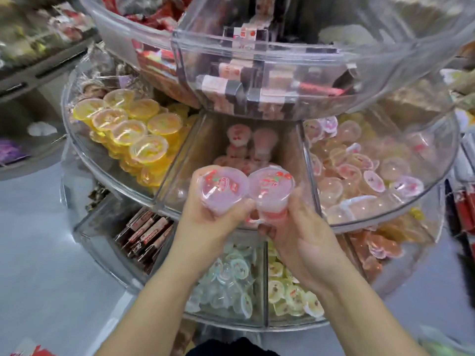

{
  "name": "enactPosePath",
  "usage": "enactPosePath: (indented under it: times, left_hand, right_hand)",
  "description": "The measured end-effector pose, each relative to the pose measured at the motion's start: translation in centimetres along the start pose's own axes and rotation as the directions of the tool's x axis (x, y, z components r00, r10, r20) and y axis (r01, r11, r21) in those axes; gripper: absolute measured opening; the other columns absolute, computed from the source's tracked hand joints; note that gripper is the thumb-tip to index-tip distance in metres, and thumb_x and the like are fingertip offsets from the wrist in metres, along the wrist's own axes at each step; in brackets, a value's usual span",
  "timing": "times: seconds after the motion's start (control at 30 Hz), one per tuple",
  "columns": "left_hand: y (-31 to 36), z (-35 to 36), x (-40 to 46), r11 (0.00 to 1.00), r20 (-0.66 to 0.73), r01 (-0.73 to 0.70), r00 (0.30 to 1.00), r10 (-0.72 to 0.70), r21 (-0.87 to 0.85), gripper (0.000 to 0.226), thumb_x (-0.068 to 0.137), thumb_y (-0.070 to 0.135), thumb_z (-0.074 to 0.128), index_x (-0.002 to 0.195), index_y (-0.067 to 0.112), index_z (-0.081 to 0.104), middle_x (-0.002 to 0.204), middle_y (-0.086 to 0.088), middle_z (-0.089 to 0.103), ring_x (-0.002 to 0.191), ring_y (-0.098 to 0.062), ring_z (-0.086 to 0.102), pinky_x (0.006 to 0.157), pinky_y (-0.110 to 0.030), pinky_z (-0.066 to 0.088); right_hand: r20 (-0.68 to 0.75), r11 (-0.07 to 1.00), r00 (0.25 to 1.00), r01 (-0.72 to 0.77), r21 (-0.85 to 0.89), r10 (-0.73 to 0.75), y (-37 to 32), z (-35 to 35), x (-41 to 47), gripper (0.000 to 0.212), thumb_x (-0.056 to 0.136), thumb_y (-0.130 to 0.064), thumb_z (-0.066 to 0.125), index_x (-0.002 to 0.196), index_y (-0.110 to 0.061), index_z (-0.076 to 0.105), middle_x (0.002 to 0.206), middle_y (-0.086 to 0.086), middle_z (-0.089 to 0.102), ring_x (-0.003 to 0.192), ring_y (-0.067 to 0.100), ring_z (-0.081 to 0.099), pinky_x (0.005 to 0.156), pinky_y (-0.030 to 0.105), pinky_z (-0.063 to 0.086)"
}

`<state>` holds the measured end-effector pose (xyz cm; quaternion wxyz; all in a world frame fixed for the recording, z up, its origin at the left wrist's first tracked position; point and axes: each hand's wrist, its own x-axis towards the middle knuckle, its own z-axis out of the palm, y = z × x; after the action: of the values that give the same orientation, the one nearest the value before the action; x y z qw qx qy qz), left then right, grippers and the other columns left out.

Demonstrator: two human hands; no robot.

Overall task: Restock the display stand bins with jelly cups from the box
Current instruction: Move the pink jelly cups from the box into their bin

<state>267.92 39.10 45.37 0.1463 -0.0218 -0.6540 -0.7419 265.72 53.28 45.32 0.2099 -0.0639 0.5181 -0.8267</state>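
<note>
Closest in, two bare forearms reach up from the bottom of the view. The left hand [218, 217] is curled round a pink jelly cup [223, 186], fingers wrapped about its body with the printed lid facing up. The right hand [303, 242] grips a second pink cup [272, 187] the same way, and another pinkish cup seems to sit lower in that same grasp, though I cannot tell for certain. The two lids touch side by side, held just above the front rim of the middle bin.

Under the arms, the lowest tier of the clear display stand [385, 222] holds a bin of pale blue-white jelly cups [231, 273] and, just beside it on the right, a bin of yellow-green ones [290, 291]. To the left of those sits a compartment of dark wrapped bars [147, 233].

Beyond the hands, on the middle tier, the centre bin [185, 160] is mostly bare, with a few pink cups [239, 147] stacked toward its back. The bin on its left is packed with yellow jelly cups [128, 127] in neat rows; the one on its right is heaped with small pink and clear cups [359, 170], lying every which way.

Farthest up, the top tier [257, 52] carries wrapped sweets in red and brown packets. Grey floor [33, 240] shows to the left of the stand.
</note>
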Motion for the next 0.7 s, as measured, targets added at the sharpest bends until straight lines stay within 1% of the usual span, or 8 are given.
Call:
enactPosePath:
  times: [0.07, 0.13, 0.23, 0.3, 0.4, 0.5, 0.6, 0.7]
  left_hand:
    - [-0.4, -0.5, 1.4, 0.999, 0.025, 0.038, 0.999, -0.039, 0.005, 0.046, 0.068, 0.028, 0.07, 0.109, 0.018, 0.05, 0.092, 0.017, 0.065, 0.088, -0.001, 0.062, 0.074, -0.013, 0.048]
    - [-1.2, -1.3, 2.7, 0.992, 0.093, 0.13, 0.987, -0.129, -0.007, 0.053, 0.069, 0.028, 0.068, 0.118, 0.026, 0.048, 0.1, 0.02, 0.066, 0.099, 0.0, 0.061, 0.081, -0.015, 0.048]
    - [-2.4, -2.3, 4.4, 0.974, 0.182, 0.206, 0.958, -0.221, 0.097, 0.053, 0.076, 0.02, 0.061, 0.124, 0.036, 0.044, 0.115, 0.019, 0.063, 0.114, -0.002, 0.055, 0.096, -0.023, 0.045]
    - [-2.8, -2.7, 5.4, 0.961, 0.162, 0.181, 0.963, -0.217, 0.209, 0.048, 0.078, 0.021, 0.063, 0.121, 0.035, 0.048, 0.117, 0.011, 0.063, 0.113, -0.007, 0.057, 0.099, -0.032, 0.044]
    - [-3.6, -2.9, 7.2, 0.925, 0.041, 0.212, 0.971, -0.236, 0.315, 0.048, 0.072, 0.022, 0.076, 0.107, 0.038, 0.048, 0.107, 0.01, 0.063, 0.1, -0.005, 0.061, 0.088, -0.029, 0.049]
    - [-4.7, -2.6, 8.8, 0.86, -0.056, 0.271, 0.96, -0.274, 0.432, 0.058, 0.068, 0.022, 0.082, 0.105, 0.033, 0.039, 0.098, 0.016, 0.057, 0.088, 0.002, 0.058, 0.07, -0.016, 0.046]
    - [-5.7, -1.9, 10.1, 0.83, -0.119, 0.299, 0.954, -0.276, 0.472, 0.058, 0.067, 0.02, 0.083, 0.106, 0.029, 0.041, 0.089, 0.023, 0.051, 0.079, 0.011, 0.05, 0.055, -0.003, 0.04]
    - [-6.6, -1.6, 11.1, 0.84, -0.129, 0.324, 0.946, -0.298, 0.436, 0.045, 0.072, 0.013, 0.078, 0.104, 0.028, 0.05, 0.087, 0.022, 0.055, 0.078, 0.01, 0.052, 0.052, 0.001, 0.04]
  right_hand:
    - [0.056, 0.999, 0.998, -0.002, -0.034, 0.004, -0.1, -0.5, 0.4, 0.044, 0.091, -0.038, 0.039, 0.113, -0.011, 0.065, 0.108, 0.016, 0.066, 0.098, 0.018, 0.057, 0.083, 0.027, 0.044]
    - [0.019, 0.998, 0.999, -0.027, -0.053, 0.028, -0.2, -1.2, 1.1, 0.049, 0.087, -0.034, 0.049, 0.123, -0.001, 0.053, 0.107, 0.017, 0.065, 0.097, 0.017, 0.06, 0.088, 0.027, 0.047]
    - [-0.067, 0.998, 0.997, -0.036, -0.049, 0.033, -0.6, -2.1, 2.5, 0.046, 0.077, -0.026, 0.059, 0.118, -0.005, 0.052, 0.113, 0.01, 0.064, 0.107, 0.022, 0.059, 0.101, 0.036, 0.045]
    - [-0.103, 0.978, 0.995, -0.013, -0.207, -0.008, -1.1, -2.1, 3.6, 0.044, 0.076, -0.024, 0.064, 0.118, -0.012, 0.055, 0.112, 0.005, 0.066, 0.107, 0.018, 0.061, 0.095, 0.03, 0.049]
    - [-0.241, 0.849, 0.969, -0.08, -0.523, -0.057, -1.1, -2.0, 5.9, 0.042, 0.082, -0.013, 0.069, 0.12, -0.018, 0.053, 0.11, -0.002, 0.065, 0.101, 0.012, 0.062, 0.083, 0.027, 0.051]
    - [-0.365, 0.819, 0.93, -0.176, -0.546, -0.043, -0.6, -2.2, 8.0, 0.041, 0.076, -0.011, 0.075, 0.109, -0.022, 0.054, 0.097, -0.006, 0.065, 0.087, 0.009, 0.063, 0.069, 0.02, 0.051]
    - [-0.435, 0.775, 0.899, -0.234, -0.587, -0.058, 0.2, -2.3, 10.0, 0.043, 0.071, -0.015, 0.079, 0.102, -0.027, 0.051, 0.088, -0.012, 0.063, 0.08, 0.003, 0.06, 0.056, 0.008, 0.045]
    - [-0.433, 0.746, 0.896, -0.22, -0.629, -0.101, 1.1, -1.9, 12.0, 0.04, 0.069, -0.012, 0.078, 0.095, -0.025, 0.05, 0.09, -0.006, 0.062, 0.084, 0.009, 0.06, 0.063, 0.014, 0.044]
